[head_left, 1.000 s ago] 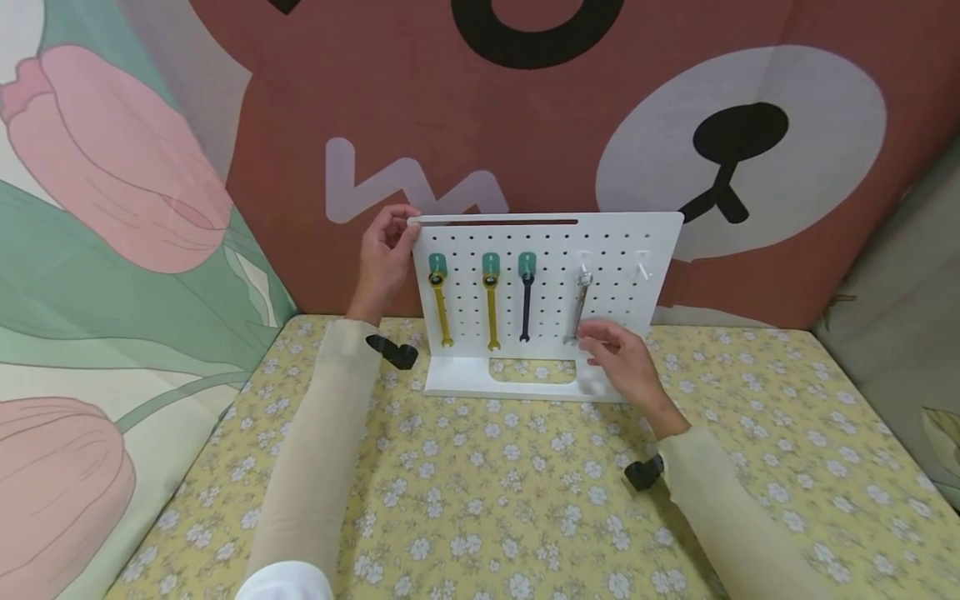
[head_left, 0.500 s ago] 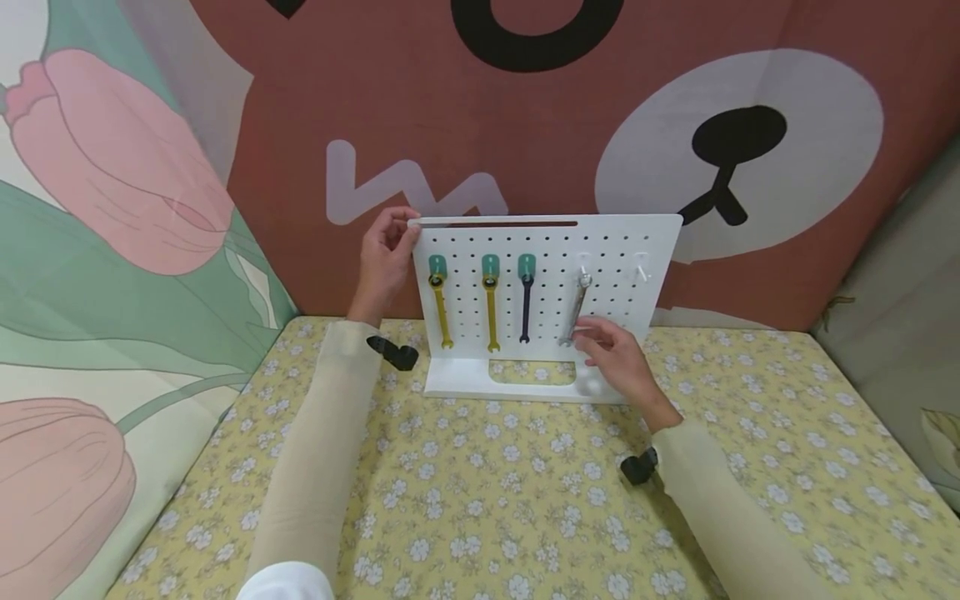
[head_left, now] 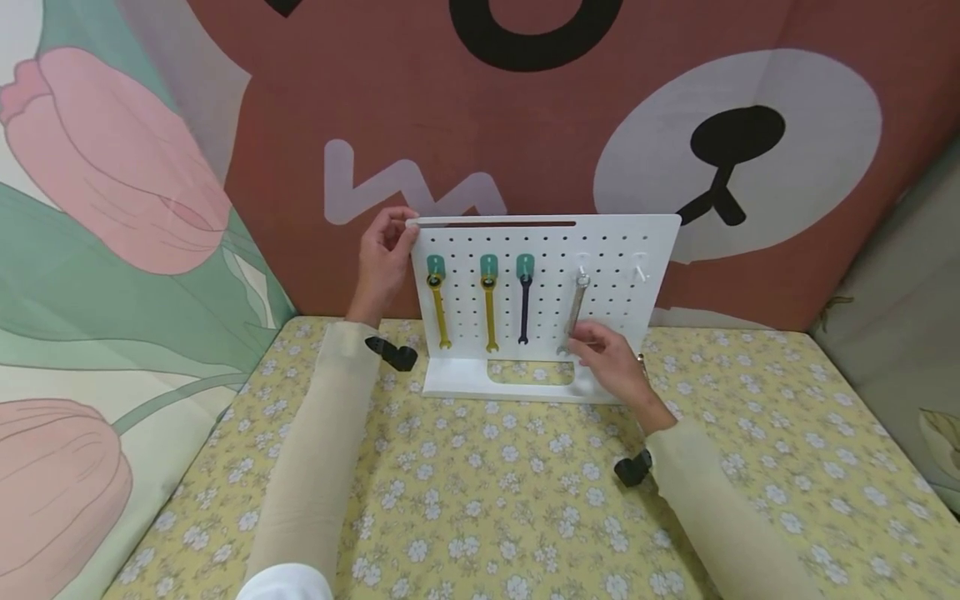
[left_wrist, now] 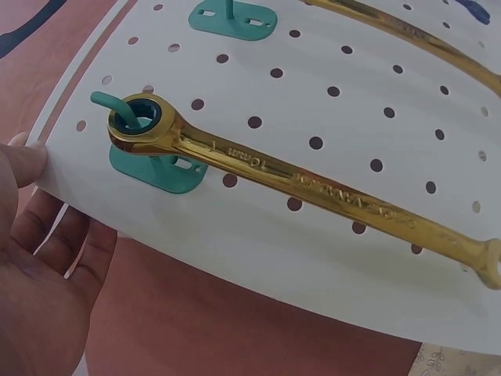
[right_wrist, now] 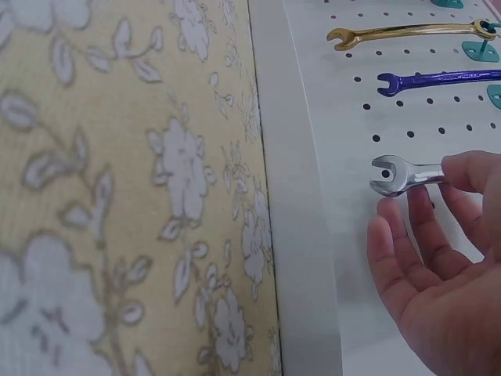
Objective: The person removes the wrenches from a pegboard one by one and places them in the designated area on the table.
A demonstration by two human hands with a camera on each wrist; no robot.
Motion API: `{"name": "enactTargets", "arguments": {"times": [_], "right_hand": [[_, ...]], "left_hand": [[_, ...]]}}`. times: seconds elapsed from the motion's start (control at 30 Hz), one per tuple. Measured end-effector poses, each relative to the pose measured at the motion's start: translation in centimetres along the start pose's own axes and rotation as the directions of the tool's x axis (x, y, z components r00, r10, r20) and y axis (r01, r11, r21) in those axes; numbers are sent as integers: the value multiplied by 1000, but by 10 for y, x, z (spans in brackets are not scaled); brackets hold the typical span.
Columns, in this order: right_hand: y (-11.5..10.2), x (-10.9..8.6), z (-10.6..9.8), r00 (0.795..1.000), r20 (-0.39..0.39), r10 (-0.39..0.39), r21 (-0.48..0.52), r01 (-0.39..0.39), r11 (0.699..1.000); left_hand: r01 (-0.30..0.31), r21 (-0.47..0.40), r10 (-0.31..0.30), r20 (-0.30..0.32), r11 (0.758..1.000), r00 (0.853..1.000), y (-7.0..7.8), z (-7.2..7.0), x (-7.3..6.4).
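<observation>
A white pegboard [head_left: 622, 227] stands upright on its base. My left hand [head_left: 384, 258] pinches its top left corner between thumb and fingers. A silver combination wrench [head_left: 577, 302] hangs by its ring end from a clear hook, its lower end tilted slightly left. Near that open end [right_wrist: 399, 174], my right hand [head_left: 613, 360] pinches the shank between thumb and fingers. Two gold wrenches [head_left: 440, 312] and a purple wrench [head_left: 525, 308] hang on green hooks farther left. In the left wrist view, a green hook [left_wrist: 117, 106] passes through one gold wrench's ring.
A second clear hook [head_left: 639, 273] at the board's right bears nothing. The base [head_left: 453, 379] has a cutout in its middle. A small shiny piece [head_left: 642, 360] shows just behind my right wrist. The table [head_left: 487, 492] wears a yellow floral cloth; a printed backdrop [head_left: 525, 125] rises behind.
My right hand has moved a little left and its fingers have come together on the silver wrench, whose lower end has swung left. The left hand stays at the board's corner.
</observation>
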State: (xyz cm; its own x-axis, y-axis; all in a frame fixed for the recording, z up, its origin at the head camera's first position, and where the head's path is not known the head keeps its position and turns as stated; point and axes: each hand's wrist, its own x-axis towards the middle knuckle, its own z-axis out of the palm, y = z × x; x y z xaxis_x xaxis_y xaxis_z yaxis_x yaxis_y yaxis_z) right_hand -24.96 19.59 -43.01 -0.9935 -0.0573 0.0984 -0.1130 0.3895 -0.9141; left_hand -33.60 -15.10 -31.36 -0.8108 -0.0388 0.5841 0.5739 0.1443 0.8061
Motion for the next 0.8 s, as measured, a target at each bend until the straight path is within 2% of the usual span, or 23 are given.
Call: {"name": "enactTargets", "arguments": {"times": [0.27, 0.53, 0.8], "right_hand": [[1, -5, 1, 1000, -5, -2, -17, 1, 1000], [-2, -21, 0, 998, 22, -63, -31, 64, 997], [-3, -37, -6, 993, 42, -106, 12, 106, 994]], "left_hand": [[-4, 19, 4, 4, 1000, 1000, 0, -1, 0], [-12, 10, 11, 32, 1000, 999, -1, -5, 1], [-2, 14, 2, 50, 1000, 999, -1, -5, 1]]}}
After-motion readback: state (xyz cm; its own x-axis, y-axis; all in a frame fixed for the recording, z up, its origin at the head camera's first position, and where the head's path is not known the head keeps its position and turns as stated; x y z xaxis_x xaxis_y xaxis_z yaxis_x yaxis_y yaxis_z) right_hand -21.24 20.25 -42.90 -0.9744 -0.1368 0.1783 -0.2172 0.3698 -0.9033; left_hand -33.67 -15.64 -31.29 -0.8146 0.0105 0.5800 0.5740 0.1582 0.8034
